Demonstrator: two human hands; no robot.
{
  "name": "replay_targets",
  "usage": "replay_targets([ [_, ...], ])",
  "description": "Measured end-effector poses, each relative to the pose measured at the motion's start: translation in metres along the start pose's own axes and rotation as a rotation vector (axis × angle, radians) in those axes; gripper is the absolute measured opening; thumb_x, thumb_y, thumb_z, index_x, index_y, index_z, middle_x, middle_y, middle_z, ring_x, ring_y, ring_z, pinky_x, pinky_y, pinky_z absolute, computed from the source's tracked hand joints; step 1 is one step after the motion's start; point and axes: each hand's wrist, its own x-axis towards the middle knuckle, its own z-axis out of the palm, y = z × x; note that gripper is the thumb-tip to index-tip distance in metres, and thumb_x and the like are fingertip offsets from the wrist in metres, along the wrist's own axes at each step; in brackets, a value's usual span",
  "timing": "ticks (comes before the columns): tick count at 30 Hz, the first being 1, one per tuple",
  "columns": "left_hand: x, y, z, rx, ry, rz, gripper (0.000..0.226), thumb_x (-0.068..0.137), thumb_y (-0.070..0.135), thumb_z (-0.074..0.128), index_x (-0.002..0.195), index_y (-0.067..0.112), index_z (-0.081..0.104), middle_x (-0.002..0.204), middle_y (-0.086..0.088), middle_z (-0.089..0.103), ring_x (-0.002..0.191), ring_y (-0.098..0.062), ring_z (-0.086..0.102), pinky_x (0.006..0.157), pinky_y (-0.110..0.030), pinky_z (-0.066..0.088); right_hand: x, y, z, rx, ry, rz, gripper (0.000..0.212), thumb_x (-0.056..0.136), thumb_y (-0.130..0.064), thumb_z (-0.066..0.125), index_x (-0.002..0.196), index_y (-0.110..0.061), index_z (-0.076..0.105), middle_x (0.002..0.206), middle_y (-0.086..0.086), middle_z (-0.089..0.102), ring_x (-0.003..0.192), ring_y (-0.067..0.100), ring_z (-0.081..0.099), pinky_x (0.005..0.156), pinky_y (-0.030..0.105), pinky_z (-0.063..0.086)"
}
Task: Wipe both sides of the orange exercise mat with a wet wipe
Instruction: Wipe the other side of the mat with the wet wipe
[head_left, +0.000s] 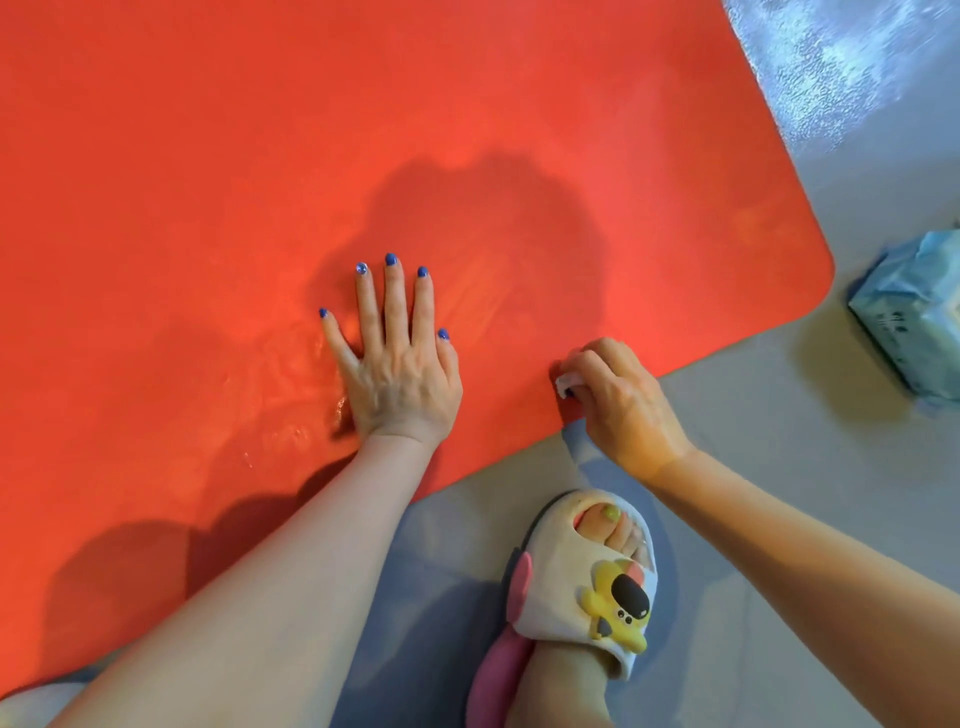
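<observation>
Nearest the camera, a slippered foot (587, 587) stands on the grey floor (779, 415) just off the mat's near edge, between the two forearms; beyond it the right hand (621, 400) sits at that edge, fingers curled round a bunched white wet wipe (566, 383) and pressing it onto the orange exercise mat (260, 130); the left hand (397, 358) lies flat on the mat a little further in, fingers straight and spread, palm down, grasping nothing, apparently steadying the sheet.

The mat lies unrolled on the floor, filling most of the view, with one rounded corner visible to the right; wet, glossy streaks show around and to the left of the left hand, so that patch looks already wiped; the surface further off looks dull and dry, though whether it has been wiped and dried I cannot tell.

My judgement: wiping of the upward face is under way near the edge; the underside is hidden, so its state is unknown, and a flip probably remains.

Off to the right, apart from the mat, a pale blue wipes pack (914, 317) rests on the floor.
</observation>
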Motion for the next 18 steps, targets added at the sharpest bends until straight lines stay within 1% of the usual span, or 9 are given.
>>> replay_targets([
  [2,0.000,0.001,0.001,-0.006,-0.005,0.000,0.062,0.099,0.032,0.038,0.159,0.019,0.030,0.168,-0.008,0.017,0.156,-0.033,0.010,0.118,-0.067,0.008,0.031,-0.014,0.003,-0.006,0.025,-0.008,0.029,0.067,0.014,0.061,0.088,-0.006,0.063,0.085,0.012,0.056,0.076,0.032,0.054,0.067,0.040,0.045],
  [4,-0.001,0.000,0.001,-0.016,-0.006,-0.005,0.062,0.098,0.031,0.039,0.159,0.019,0.029,0.169,-0.008,0.016,0.156,-0.033,0.009,0.118,-0.067,0.007,0.075,-0.028,0.010,0.034,0.058,-0.052,0.021,0.069,0.010,0.060,0.081,-0.007,0.064,0.083,0.012,0.056,0.077,0.029,0.052,0.068,0.037,0.042],
  [7,-0.001,0.001,-0.001,-0.033,-0.007,-0.014,0.062,0.098,0.030,0.039,0.158,0.020,0.030,0.168,-0.007,0.018,0.156,-0.032,0.010,0.118,-0.067,0.007,0.119,-0.038,0.015,0.075,0.066,-0.070,0.016,0.074,0.006,0.058,0.077,-0.009,0.064,0.084,0.011,0.056,0.074,0.032,0.053,0.067,0.036,0.041],
  [10,-0.001,0.001,-0.004,-0.036,-0.012,-0.011,0.061,0.099,0.031,0.037,0.159,0.020,0.029,0.169,-0.007,0.017,0.156,-0.031,0.009,0.119,-0.067,0.007,0.089,-0.022,0.006,0.050,0.052,-0.108,0.018,0.077,0.008,0.058,0.077,-0.009,0.063,0.083,0.010,0.056,0.072,0.030,0.050,0.067,0.035,0.040],
  [14,0.001,0.002,-0.003,-0.017,-0.014,-0.013,0.060,0.100,0.033,0.035,0.159,0.020,0.029,0.169,-0.007,0.017,0.156,-0.031,0.008,0.119,-0.067,0.007,0.013,0.007,-0.005,0.041,0.028,-0.069,0.011,0.087,0.003,0.059,0.082,-0.003,0.066,0.094,0.013,0.061,0.074,0.033,0.054,0.067,0.039,0.044],
  [16,0.000,0.003,-0.003,-0.010,-0.014,-0.013,0.060,0.100,0.033,0.035,0.159,0.020,0.029,0.169,-0.007,0.017,0.156,-0.031,0.008,0.119,-0.067,0.007,0.010,0.012,-0.006,0.046,0.012,-0.086,0.011,0.086,0.004,0.060,0.080,-0.003,0.065,0.093,0.013,0.061,0.074,0.033,0.054,0.066,0.040,0.045],
  [18,-0.001,0.003,-0.003,-0.005,-0.019,-0.008,0.061,0.100,0.032,0.034,0.159,0.019,0.028,0.169,-0.007,0.015,0.156,-0.031,0.007,0.119,-0.067,0.007,0.034,0.007,-0.004,0.053,0.016,-0.113,0.015,0.081,0.009,0.061,0.077,-0.005,0.062,0.085,0.014,0.057,0.074,0.032,0.052,0.066,0.039,0.043],
])
